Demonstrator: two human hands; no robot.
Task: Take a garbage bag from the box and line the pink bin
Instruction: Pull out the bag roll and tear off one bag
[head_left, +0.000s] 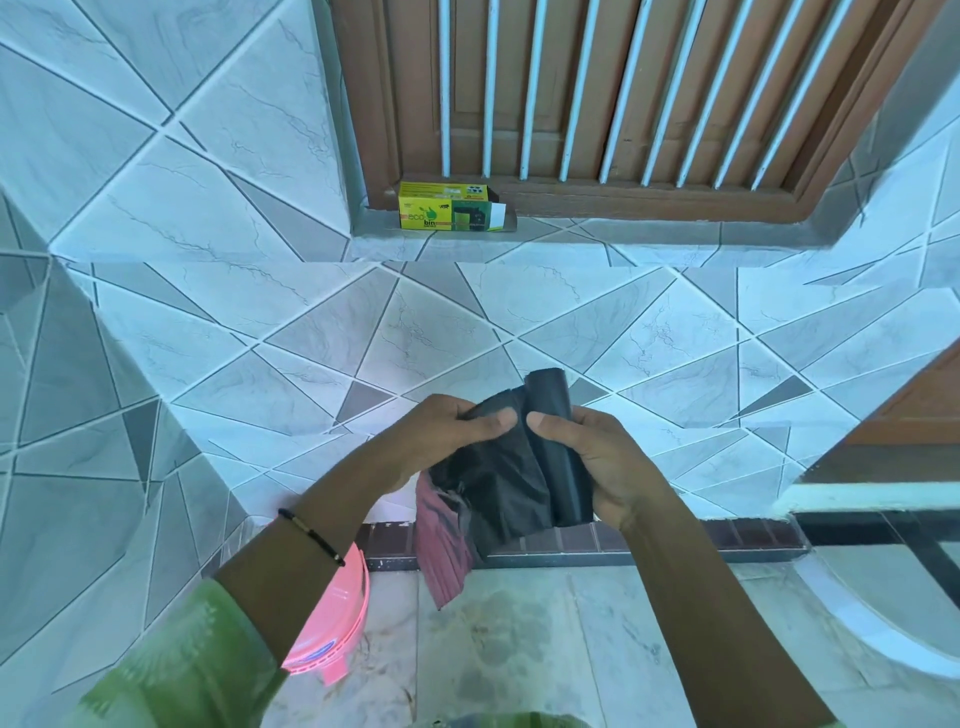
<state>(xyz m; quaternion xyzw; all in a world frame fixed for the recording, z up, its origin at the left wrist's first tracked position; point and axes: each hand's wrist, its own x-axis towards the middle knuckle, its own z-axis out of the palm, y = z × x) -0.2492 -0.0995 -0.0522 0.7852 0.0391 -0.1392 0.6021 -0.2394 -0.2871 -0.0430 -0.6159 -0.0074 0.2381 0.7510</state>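
My right hand (587, 457) is shut on a black roll of garbage bags (563, 452), held upright in front of the tiled wall. My left hand (441, 431) pinches the loose black garbage bag (493, 493) that hangs from the roll, partly unrolled; its thin lower end looks reddish and see-through. The pink bin (337, 618) stands on the floor at lower left, mostly hidden behind my left forearm. The yellow-green bag box (449, 207) lies on the window ledge above, one end flap open.
A wooden window with white bars (623, 93) sits above the ledge. A tiled wall corner (130, 415) juts out on the left. A white curved object (883, 639) lies at right on the floor, below a wooden door edge (914, 415).
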